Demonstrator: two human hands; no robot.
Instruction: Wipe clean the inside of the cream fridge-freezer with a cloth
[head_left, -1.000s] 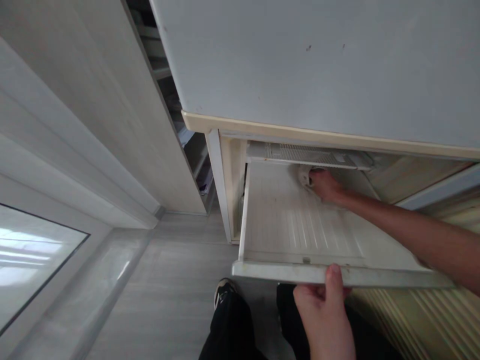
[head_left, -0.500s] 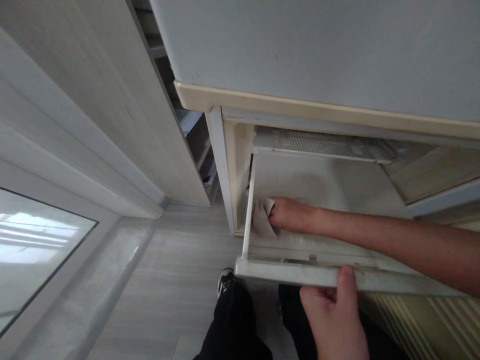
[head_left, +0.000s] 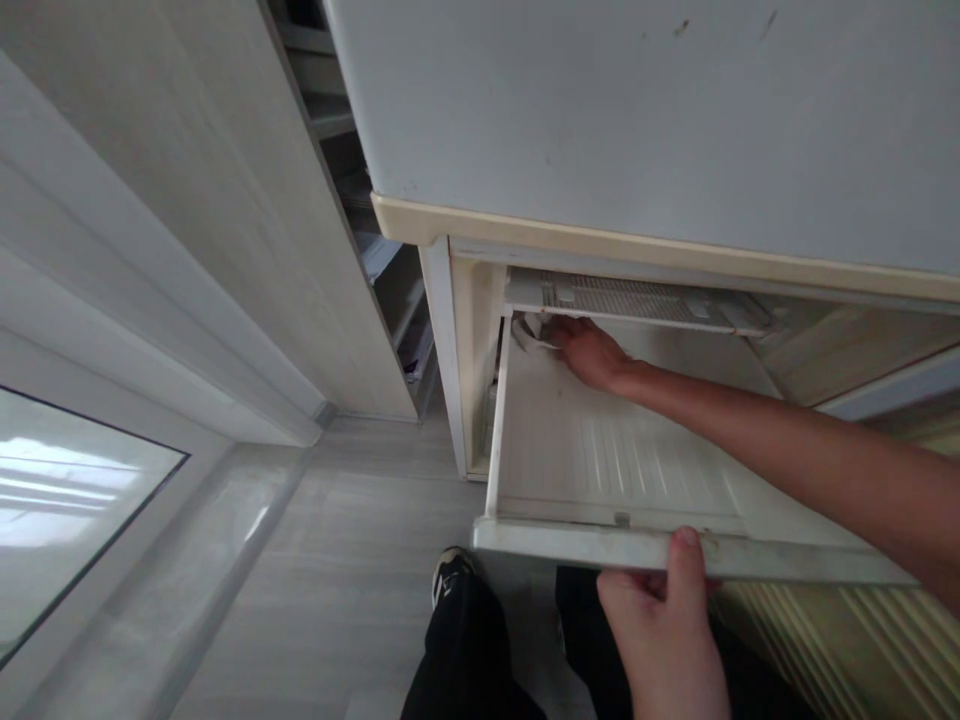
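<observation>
At eleven o'clock on the tray (head_left: 615, 450), the right hand (head_left: 592, 355) grips the cloth (head_left: 527, 332), moved from nine, so wiping reaches the back, the left hand (head_left: 667, 635) pinching the rim (head_left: 562, 538).

The person wears plain, dark black cloth trousers (head_left: 463, 645), with both legs showing at the near side. At the far end of the left leg is a black shoe (head_left: 451, 574) with a pale rim around the toe and white markings on top. The left hand (head_left: 666, 640), right hand (head_left: 589, 353) and right forearm (head_left: 739, 425) are bare.
</observation>
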